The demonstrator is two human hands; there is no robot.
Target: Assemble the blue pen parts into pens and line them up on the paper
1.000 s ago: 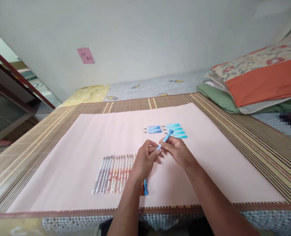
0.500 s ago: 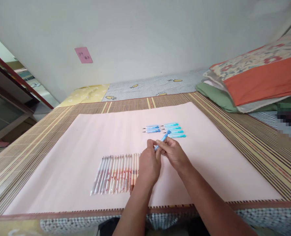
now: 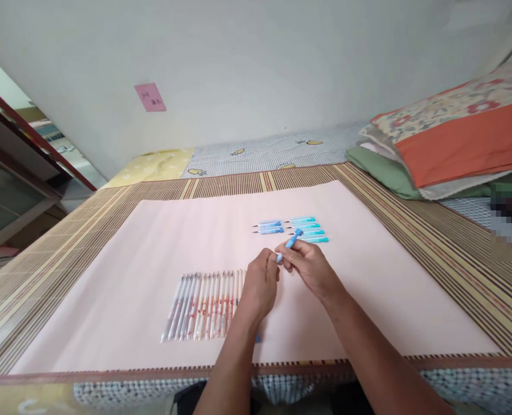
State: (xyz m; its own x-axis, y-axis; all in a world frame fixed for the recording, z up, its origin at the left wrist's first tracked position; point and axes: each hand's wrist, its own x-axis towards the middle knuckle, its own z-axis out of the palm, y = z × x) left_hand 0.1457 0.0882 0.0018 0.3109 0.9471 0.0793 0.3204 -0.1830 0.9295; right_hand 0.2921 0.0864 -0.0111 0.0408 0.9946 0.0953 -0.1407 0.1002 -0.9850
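Observation:
Between my two hands, over a pink sheet (image 3: 121, 271), is a blue pen (image 3: 291, 242) with its blue end pointing up and to the right. My right hand (image 3: 310, 265) pinches its barrel. The fingers of my left hand (image 3: 262, 276) are closed at its lower end; whether they hold a separate cap is too small to tell. Behind my hands lie two blue pens (image 3: 268, 227) and several turquoise pens (image 3: 310, 226), dark tips to the left. A row of pale pens (image 3: 204, 305) lies to the left, partly hidden by my left arm.
The sheet rests on a striped bamboo mat (image 3: 57, 271). Folded bedding (image 3: 458, 132) in orange, floral and green is piled at the right. A pink note (image 3: 150, 97) is on the wall behind. A small blue tip (image 3: 257, 339) shows beside my left forearm.
My left hand has shifted slightly left and down, its fingers now at the pen's lower end. The view has moved a little.

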